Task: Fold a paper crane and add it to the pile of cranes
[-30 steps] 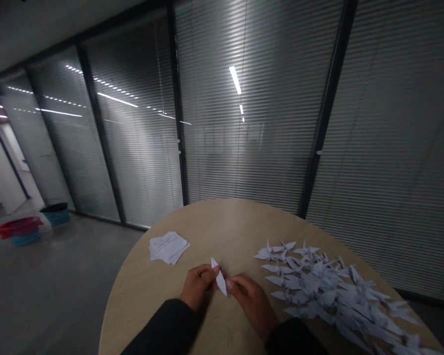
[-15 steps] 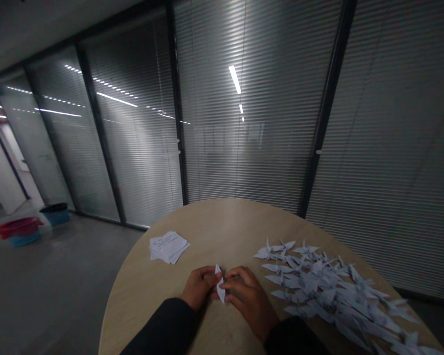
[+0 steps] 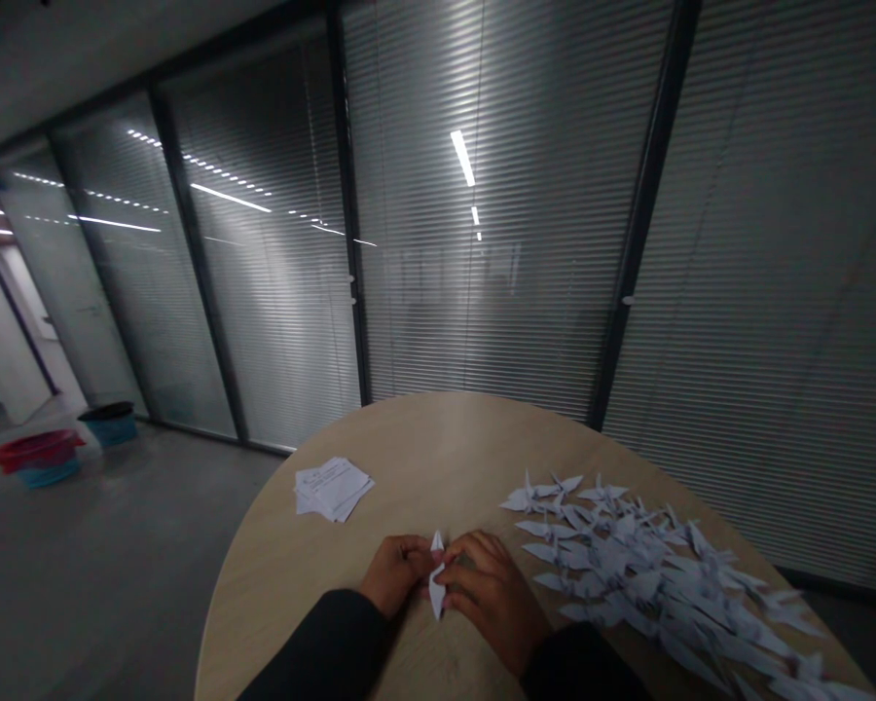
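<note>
Between my hands, over the near part of the round table (image 3: 453,428), is a small white folded paper (image 3: 436,596), narrow and pointed at both ends. My left hand (image 3: 398,572) pinches its left side. From the right, my right hand (image 3: 488,589) presses its fingertips to the same paper. Fingers cover the paper's middle, so its folds there are hidden. To the right lies a heap of white paper cranes (image 3: 628,555), close to my right hand but apart from it. A loose stack of paper squares (image 3: 334,489) with print on top lies beyond my left hand.
Glass partitions with blinds (image 3: 482,321) stand behind the table. On the floor at left are a blue bin with a red liner (image 3: 40,458) and a blue bin with a black liner (image 3: 109,424). A door (image 3: 4,341) is at far left.
The folded paper has shifted slightly toward me and turned more upright in view. My fingers have moved a little along it. The crane heap and paper stack stay put.
</note>
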Tool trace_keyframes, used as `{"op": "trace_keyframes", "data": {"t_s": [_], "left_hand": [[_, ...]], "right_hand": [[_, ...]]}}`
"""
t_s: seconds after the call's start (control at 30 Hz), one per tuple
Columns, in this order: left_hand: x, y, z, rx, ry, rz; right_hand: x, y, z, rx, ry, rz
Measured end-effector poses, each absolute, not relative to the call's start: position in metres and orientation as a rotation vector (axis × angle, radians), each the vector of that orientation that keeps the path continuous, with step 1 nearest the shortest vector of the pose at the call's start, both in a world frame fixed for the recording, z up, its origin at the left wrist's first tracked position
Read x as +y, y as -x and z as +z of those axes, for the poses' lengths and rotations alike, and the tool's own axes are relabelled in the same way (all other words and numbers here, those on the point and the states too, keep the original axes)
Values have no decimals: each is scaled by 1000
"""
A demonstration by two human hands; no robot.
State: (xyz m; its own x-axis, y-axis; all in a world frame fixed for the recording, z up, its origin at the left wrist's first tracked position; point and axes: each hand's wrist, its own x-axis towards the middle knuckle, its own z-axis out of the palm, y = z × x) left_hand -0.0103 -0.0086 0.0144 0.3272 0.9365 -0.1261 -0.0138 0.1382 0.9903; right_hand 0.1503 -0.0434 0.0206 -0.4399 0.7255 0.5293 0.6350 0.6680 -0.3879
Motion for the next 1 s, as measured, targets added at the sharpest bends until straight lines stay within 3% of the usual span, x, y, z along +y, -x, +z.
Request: {"op": "trace_keyframes", "data": {"t_s": [0.53, 1.0], "left_hand": [[-7, 9, 12, 1000, -1216, 873], [-13, 6, 18, 926, -1034, 905]], "right_hand": [[-42, -150, 18, -2145, 910, 240], [-45, -142, 12, -1968, 1127, 463]]}}
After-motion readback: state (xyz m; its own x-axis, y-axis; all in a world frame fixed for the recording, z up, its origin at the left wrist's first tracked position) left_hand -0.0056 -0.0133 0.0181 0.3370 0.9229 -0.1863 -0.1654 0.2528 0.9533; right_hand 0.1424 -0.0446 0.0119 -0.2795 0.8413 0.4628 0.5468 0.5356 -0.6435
